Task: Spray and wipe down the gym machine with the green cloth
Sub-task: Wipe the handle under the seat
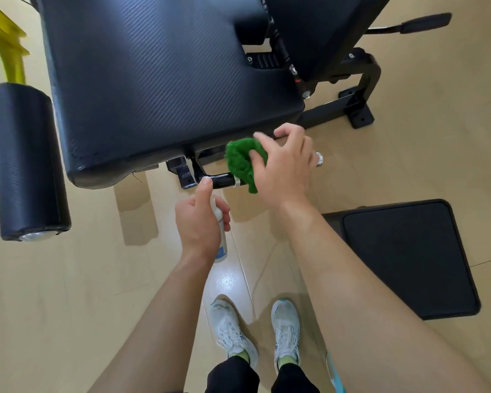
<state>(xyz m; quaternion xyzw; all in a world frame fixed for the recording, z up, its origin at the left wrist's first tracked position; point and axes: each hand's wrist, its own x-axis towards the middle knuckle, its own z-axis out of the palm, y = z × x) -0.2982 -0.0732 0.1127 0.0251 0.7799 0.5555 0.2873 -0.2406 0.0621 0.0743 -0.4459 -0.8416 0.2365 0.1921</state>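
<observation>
The gym machine's big black padded seat (159, 80) fills the upper middle of the head view. Below its front edge a black handle bar (221, 181) with a chrome end (319, 159) sticks out to the right. My right hand (284, 168) grips the green cloth (243, 163) around that bar. Just below the bar, my left hand (199, 222) holds a small white spray bottle (221, 236) with a blue label, index finger up on its top.
A black roller pad (26, 163) stands at the left by a yellow frame (9, 52). A black foot plate (406, 256) lies on the beige floor at the right. The machine's black base frame (352, 109) runs behind. My white shoes (255, 333) are below.
</observation>
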